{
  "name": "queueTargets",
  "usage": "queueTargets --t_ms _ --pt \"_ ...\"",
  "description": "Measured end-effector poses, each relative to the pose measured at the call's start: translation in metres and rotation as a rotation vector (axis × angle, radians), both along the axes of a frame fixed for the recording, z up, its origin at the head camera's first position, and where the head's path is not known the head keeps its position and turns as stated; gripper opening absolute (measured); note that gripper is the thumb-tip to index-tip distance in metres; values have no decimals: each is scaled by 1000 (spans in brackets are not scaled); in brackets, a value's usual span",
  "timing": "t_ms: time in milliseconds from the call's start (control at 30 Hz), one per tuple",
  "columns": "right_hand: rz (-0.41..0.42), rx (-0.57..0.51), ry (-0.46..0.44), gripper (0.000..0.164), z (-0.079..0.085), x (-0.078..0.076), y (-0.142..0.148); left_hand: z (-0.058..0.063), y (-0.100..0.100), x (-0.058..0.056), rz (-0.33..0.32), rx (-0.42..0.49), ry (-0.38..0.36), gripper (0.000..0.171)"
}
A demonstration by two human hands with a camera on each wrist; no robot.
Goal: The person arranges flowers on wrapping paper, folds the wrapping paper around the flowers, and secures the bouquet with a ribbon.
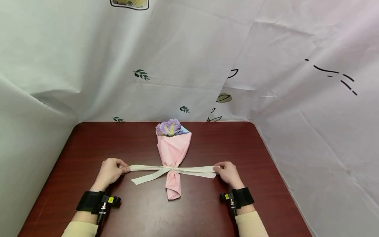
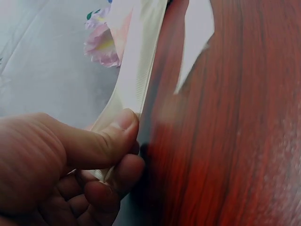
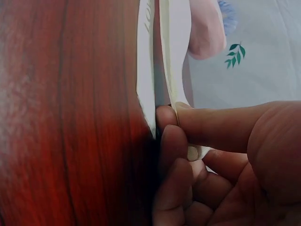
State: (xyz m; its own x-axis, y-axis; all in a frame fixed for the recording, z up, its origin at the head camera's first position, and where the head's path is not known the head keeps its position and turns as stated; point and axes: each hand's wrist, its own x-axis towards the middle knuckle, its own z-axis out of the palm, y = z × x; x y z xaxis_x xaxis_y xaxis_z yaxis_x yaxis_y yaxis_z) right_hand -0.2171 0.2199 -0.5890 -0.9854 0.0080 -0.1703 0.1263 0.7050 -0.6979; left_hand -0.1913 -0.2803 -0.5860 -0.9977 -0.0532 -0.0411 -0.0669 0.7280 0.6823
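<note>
A small bouquet [image 1: 174, 149] in pink wrapping paper lies on the table, its purple flower [image 1: 170, 127] toward the back. Around its gathered neck runs a cream ribbon [image 1: 145, 168], knotted at the middle and stretched out to both sides. My left hand [image 1: 111, 171] pinches the left stretch between thumb and fingers, as the left wrist view also shows. On the opposite side my right hand [image 1: 228, 172] pinches the right stretch. One loose tail [image 1: 148, 178] slants to the lower left; another loose end [image 3: 146, 94] lies beside my right fingertips.
The dark red wooden table [image 1: 142, 217] carries the bouquet and both forearms. Pale printed cloth [image 1: 183, 59] hangs behind it and along both sides. A black strap with a small camera sits on each wrist.
</note>
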Motion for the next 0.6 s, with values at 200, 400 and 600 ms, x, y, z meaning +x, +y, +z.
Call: queueTargets --t_ms 200,400,600 --pt "-11 8 -16 13 1 1 5 0 0 -1 8 -9 -8 11" --pt "-18 17 -27 13 4 3 5 0 0 -3 11 -2 -4 12" --pt "-15 16 -22 14 5 3 6 -2 -1 -2 25 -8 0 11"
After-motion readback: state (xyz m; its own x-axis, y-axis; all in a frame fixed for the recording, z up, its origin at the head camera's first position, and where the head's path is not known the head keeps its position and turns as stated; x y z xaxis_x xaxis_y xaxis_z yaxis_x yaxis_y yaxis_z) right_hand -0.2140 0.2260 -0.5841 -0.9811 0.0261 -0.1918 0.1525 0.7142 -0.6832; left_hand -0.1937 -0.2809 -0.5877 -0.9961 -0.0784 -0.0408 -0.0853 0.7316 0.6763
